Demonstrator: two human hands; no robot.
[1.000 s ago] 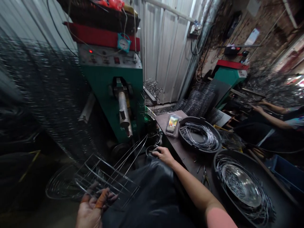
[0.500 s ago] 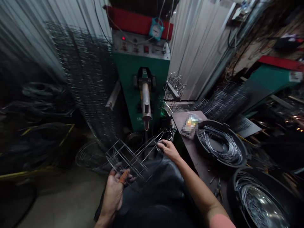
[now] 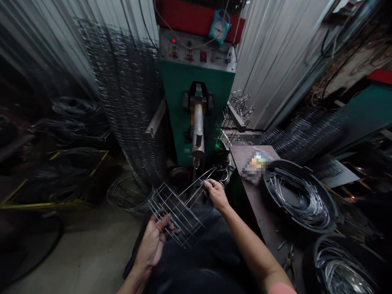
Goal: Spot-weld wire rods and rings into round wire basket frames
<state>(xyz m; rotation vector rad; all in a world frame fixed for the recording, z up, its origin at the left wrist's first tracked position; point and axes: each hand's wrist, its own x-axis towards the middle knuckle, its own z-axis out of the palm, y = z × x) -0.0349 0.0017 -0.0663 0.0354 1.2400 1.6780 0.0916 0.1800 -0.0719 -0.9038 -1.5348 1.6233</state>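
A wire rack (image 3: 180, 208) of thin crossed metal rods is tilted above my lap, in front of the green machine. My left hand (image 3: 156, 237) is closed on its near left edge, with an orange wrap round the thumb. Two long wires (image 3: 196, 188) reach from the grid up to the right and meet in a point. My right hand (image 3: 216, 193) pinches near that pointed end; its fingertips are on the wire. Just beyond, the machine's metal electrode arm (image 3: 198, 130) points down towards the rack, apart from it.
The green machine (image 3: 171, 98) carries a blue dial gauge (image 3: 219, 29). A tall stack of wire grids (image 3: 122, 90) leans at the left. On the right table (image 3: 249, 196) stand a black bowl of curved wires (image 3: 329, 200), a second bowl (image 3: 309, 261) and pliers (image 3: 289, 261).
The view has swung left, so the surroundings sit further right. The rack has turned a little, showing its grid flatter. Both hands keep their hold.
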